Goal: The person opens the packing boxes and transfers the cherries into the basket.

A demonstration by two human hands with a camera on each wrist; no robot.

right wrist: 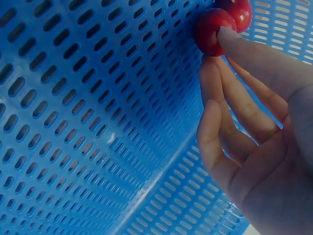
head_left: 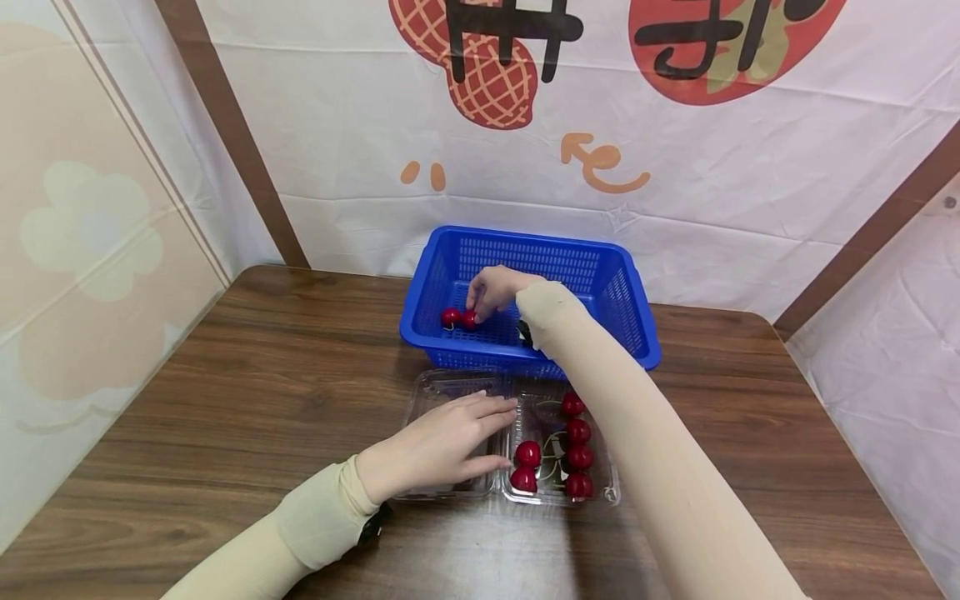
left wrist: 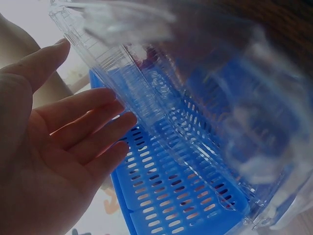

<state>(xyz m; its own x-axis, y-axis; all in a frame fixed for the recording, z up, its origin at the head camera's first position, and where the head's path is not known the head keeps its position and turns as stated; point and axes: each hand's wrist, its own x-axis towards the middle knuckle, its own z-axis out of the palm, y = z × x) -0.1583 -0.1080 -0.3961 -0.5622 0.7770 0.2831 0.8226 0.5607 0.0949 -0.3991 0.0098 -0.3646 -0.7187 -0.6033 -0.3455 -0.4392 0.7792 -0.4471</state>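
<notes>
My right hand [head_left: 495, 290] reaches into a blue plastic basket [head_left: 420, 287]. Its thumb and fingertips pinch a red cherry [right wrist: 213, 33]. Against that one lies a second cherry [head_left: 450, 317] with a thin stem, on the basket floor. Below the basket, a clear plastic clamshell box [head_left: 611, 492] lies opened out. Its right half holds several cherries [head_left: 579, 457] in a column on the right and a pair [head_left: 527, 454] on the left, stems inward. With fingers extended, my left hand [head_left: 453, 433] lies over the left half, fingertips near the middle fold.
A brown wooden table [head_left: 300, 400] carries everything. Behind it hangs a white printed cloth [head_left: 337, 125]. The basket stands at the table's back, with its near rim right by the box's far edge. My right forearm crosses over the box's right side.
</notes>
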